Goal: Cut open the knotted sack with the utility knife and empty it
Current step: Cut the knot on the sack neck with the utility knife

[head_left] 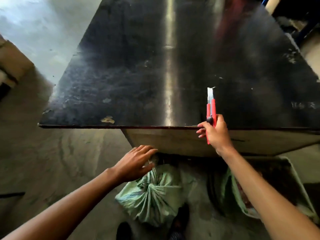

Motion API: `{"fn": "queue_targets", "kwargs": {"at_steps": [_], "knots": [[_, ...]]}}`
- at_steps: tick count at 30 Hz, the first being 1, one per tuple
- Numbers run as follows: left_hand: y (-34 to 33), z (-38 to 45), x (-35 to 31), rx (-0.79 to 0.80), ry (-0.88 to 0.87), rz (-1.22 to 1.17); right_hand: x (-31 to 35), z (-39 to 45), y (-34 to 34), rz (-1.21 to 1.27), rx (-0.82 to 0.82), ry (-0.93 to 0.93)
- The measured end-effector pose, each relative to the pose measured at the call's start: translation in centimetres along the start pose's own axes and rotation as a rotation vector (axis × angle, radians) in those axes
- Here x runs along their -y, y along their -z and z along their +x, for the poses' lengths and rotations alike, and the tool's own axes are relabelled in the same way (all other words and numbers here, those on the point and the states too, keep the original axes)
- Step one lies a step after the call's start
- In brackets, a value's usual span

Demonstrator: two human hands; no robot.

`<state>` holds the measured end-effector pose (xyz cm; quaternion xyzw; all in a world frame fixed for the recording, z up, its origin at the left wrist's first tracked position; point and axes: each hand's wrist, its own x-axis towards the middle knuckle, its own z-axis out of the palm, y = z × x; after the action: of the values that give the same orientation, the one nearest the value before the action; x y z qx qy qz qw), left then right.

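A pale green knotted sack (155,194) stands on the floor below the table's front edge, its neck gathered into a knot at the top. My left hand (136,162) rests on the sack's top and grips the knotted neck. At the table's front edge my right hand (215,132) holds a red utility knife (211,111) upright. Its silver blade is extended and points away from me over the table top. The knife is well above and to the right of the sack, not touching it.
A large black table (138,75) with a scuffed top fills the middle of the view. A grey bin (297,181) with a green liner stands on the floor at the right. A cardboard box (12,61) is at the far left. Dark shoes (180,220) show near the sack.
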<state>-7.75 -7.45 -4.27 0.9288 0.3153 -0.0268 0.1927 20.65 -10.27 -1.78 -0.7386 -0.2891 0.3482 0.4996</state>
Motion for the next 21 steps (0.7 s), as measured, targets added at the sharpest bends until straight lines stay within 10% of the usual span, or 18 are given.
{"fn": "queue_targets", "kwargs": {"at_steps": [10, 21], "knots": [[-13.9, -9.6, 7.4, 0.164, 0.194, -0.197, -18.3, -17.7, -7.1, 0.035, -0.203, -0.277], [-38.8, -1.2, 14.8, 0.069, 0.569, -0.490, -42.6, -13.3, -13.8, -0.082, -0.051, -0.189]]}}
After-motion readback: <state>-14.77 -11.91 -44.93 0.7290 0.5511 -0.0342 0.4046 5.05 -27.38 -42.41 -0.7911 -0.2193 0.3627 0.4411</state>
